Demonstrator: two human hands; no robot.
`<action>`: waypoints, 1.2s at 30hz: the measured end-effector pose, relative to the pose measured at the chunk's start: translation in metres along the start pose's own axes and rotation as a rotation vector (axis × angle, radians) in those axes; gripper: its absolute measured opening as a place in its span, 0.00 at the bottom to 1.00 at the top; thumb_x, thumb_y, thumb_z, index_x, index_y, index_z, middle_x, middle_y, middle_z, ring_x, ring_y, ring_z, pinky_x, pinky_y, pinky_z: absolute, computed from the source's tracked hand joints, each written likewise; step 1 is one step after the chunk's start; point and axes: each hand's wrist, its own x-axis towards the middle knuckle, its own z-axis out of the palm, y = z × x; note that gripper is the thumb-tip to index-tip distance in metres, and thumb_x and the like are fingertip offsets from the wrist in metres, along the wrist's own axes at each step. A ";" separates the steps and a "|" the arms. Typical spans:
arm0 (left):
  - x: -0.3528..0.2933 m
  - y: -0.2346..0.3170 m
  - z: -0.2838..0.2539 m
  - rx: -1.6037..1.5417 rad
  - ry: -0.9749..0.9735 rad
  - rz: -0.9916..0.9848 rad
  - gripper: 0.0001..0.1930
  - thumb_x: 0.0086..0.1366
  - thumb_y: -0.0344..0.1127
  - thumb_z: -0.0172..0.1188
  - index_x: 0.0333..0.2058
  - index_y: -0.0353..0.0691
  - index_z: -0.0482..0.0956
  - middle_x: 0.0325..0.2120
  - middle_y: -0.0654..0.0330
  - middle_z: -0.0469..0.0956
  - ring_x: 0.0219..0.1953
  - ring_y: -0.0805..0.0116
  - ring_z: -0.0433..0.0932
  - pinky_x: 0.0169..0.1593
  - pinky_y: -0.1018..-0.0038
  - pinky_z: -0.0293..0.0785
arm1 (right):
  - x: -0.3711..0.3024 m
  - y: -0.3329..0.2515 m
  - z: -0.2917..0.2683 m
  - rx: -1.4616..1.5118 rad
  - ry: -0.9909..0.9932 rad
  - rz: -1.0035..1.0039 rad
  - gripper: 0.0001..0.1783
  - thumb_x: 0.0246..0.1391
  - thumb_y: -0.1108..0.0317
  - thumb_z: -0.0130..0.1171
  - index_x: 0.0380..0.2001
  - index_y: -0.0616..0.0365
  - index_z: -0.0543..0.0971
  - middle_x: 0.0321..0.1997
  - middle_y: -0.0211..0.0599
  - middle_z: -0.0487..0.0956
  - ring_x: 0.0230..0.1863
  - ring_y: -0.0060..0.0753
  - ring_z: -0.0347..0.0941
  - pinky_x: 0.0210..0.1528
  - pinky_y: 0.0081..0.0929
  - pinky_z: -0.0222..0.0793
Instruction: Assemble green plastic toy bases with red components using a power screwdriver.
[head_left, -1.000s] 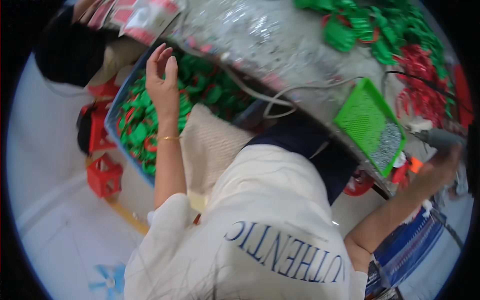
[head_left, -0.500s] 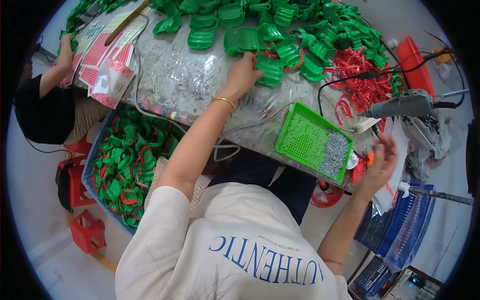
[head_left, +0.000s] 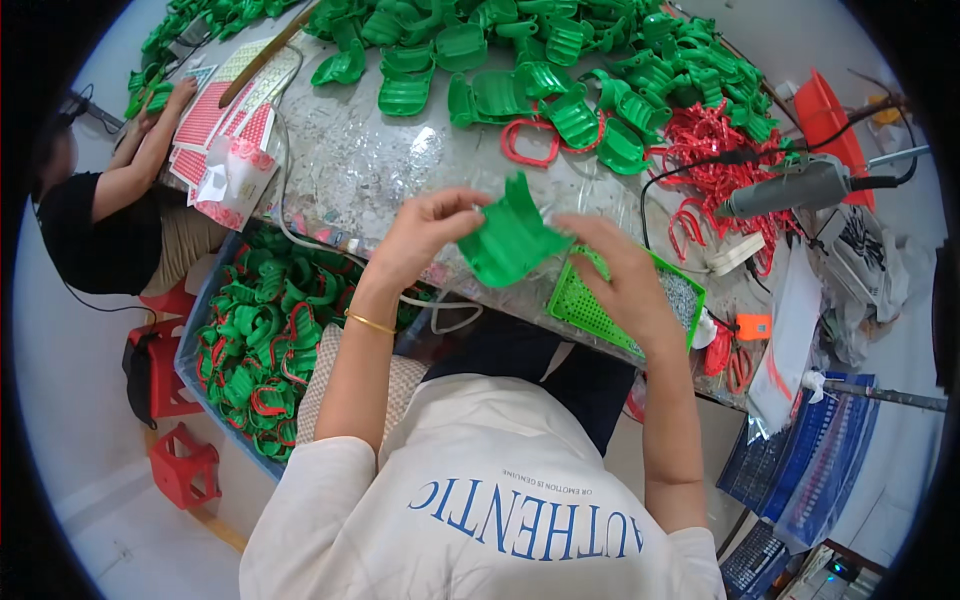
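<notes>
A curved green plastic part (head_left: 512,238) with ridges is held up above the table's near edge. My left hand (head_left: 425,235) pinches its left side between thumb and fingers. At its right corner, my right hand (head_left: 622,275) has its thumb and fingers closed about the edge, slightly blurred by motion. Under my right hand is a green perforated tray (head_left: 575,300) with small grey metal pieces (head_left: 680,297) in its right part, partly covered by the hand. Beyond the held part, a red plastic loop (head_left: 530,142) lies on the table beside more green parts (head_left: 575,118).
Green parts (head_left: 640,60) heap along the far side, with a red strip pile (head_left: 705,150) right. A corded grey power tool (head_left: 790,188) hangs there. Left of me stand a blue bin (head_left: 190,350) of green-and-red parts and a co-worker (head_left: 105,235). Scissors (head_left: 738,370) lie right.
My left hand has lifted a green part from the table and brought it nearer, uncovering the red loop. My right hand has moved left from beyond the tray to the part.
</notes>
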 end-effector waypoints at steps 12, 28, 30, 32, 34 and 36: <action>-0.019 -0.053 0.036 -1.157 -0.052 0.196 0.40 0.59 0.52 0.60 0.65 0.54 0.49 0.58 0.51 0.62 0.62 0.54 0.60 0.62 0.53 0.60 | 0.005 -0.020 0.072 0.144 -0.109 0.111 0.12 0.50 0.68 0.62 0.38 0.60 0.76 0.37 0.40 0.77 0.35 0.41 0.76 0.36 0.28 0.71; -0.011 -0.061 0.032 -1.286 0.078 -0.147 0.33 0.62 0.60 0.50 0.55 0.39 0.67 0.50 0.45 0.72 0.52 0.49 0.72 0.56 0.53 0.68 | 0.113 0.111 0.092 -0.398 0.076 0.000 0.13 0.47 0.64 0.63 0.37 0.55 0.80 0.34 0.39 0.77 0.41 0.43 0.74 0.42 0.34 0.71; -0.015 -0.064 0.035 -1.251 0.082 -0.156 0.33 0.61 0.59 0.52 0.56 0.39 0.66 0.50 0.46 0.72 0.51 0.49 0.72 0.56 0.52 0.67 | 0.114 0.114 0.097 -0.467 0.050 -0.043 0.14 0.45 0.63 0.64 0.36 0.55 0.80 0.33 0.38 0.76 0.41 0.43 0.73 0.42 0.36 0.71; -0.017 -0.066 0.035 -1.252 0.061 -0.159 0.33 0.61 0.59 0.53 0.57 0.39 0.65 0.51 0.46 0.71 0.52 0.50 0.72 0.57 0.52 0.67 | 0.108 0.114 0.101 -0.537 0.024 -0.079 0.14 0.44 0.63 0.64 0.35 0.54 0.80 0.33 0.38 0.75 0.41 0.44 0.72 0.41 0.38 0.71; -0.022 -0.067 0.033 -1.260 0.052 -0.159 0.34 0.61 0.58 0.53 0.57 0.39 0.65 0.51 0.46 0.71 0.52 0.50 0.72 0.57 0.53 0.67 | 0.096 0.097 0.099 -0.497 0.022 -0.211 0.12 0.46 0.64 0.63 0.36 0.53 0.80 0.35 0.38 0.76 0.37 0.43 0.74 0.37 0.36 0.70; -0.026 -0.067 0.031 -1.271 0.045 -0.156 0.35 0.61 0.59 0.53 0.58 0.38 0.64 0.52 0.46 0.70 0.53 0.50 0.71 0.58 0.53 0.66 | 0.082 0.073 0.092 -0.413 0.056 -0.176 0.11 0.47 0.65 0.63 0.36 0.54 0.80 0.34 0.38 0.76 0.35 0.40 0.74 0.35 0.34 0.70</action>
